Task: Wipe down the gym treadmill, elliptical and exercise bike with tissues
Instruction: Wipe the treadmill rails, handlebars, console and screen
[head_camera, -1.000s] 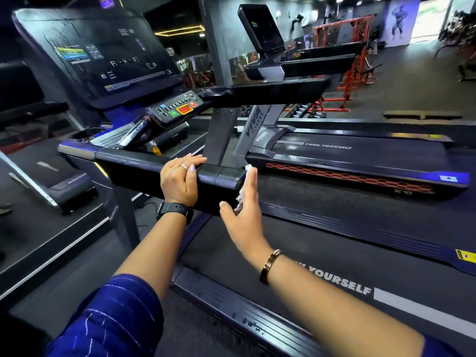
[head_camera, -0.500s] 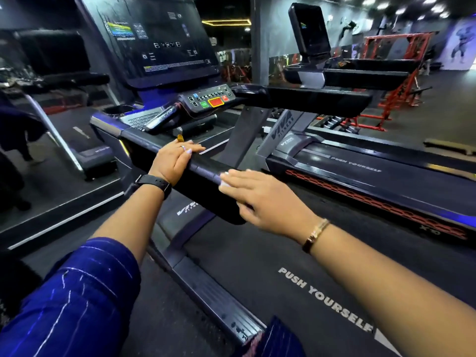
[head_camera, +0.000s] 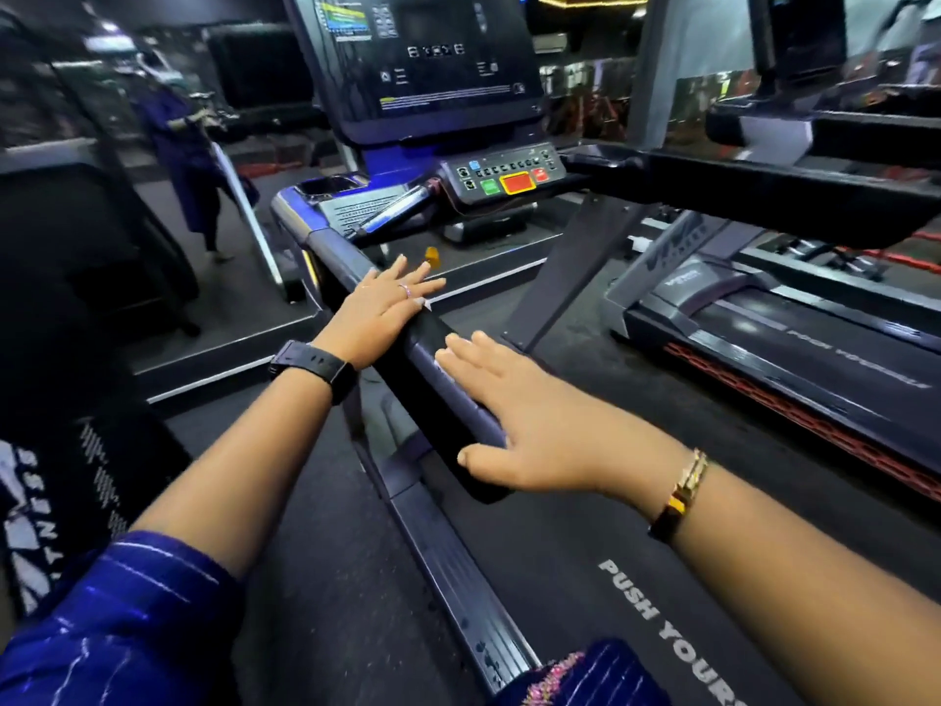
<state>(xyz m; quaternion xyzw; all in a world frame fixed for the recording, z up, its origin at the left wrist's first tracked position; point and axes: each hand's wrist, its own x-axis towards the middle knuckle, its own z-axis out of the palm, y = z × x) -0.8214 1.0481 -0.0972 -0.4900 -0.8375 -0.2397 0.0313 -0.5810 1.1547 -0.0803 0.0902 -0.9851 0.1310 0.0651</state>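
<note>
The treadmill's left handrail (head_camera: 425,341) is the surface being worked. It lies directly under both palms, and its blunt free end sits below the heel of the right hand (head_camera: 529,425). The long axis runs from that end, nearest the person, forward and leftward beyond the left hand (head_camera: 379,310) to the console (head_camera: 504,178). The rail therefore points at the display screen (head_camera: 427,58), and its padded top faces up. The right hand lies flat on the rail top with fingers straight and close together and the thumb dropped over the near side. No tissue shows plainly; it is probably pressed beneath this palm, but this cannot be confirmed. The left hand rests flat further along the rail with fingers slightly spread, apparently steadying. Judged step: wiping the handrail top, early in the task, with the elliptical and bike not in view. The next move likely calls for a stroke along the axis toward the left hand, with even downward pressure. The left hand must lift or slide ahead to clear the path. The running belt (head_camera: 560,527) lies below and right of the right hand, and a second treadmill (head_camera: 789,349) stands beyond it.
</note>
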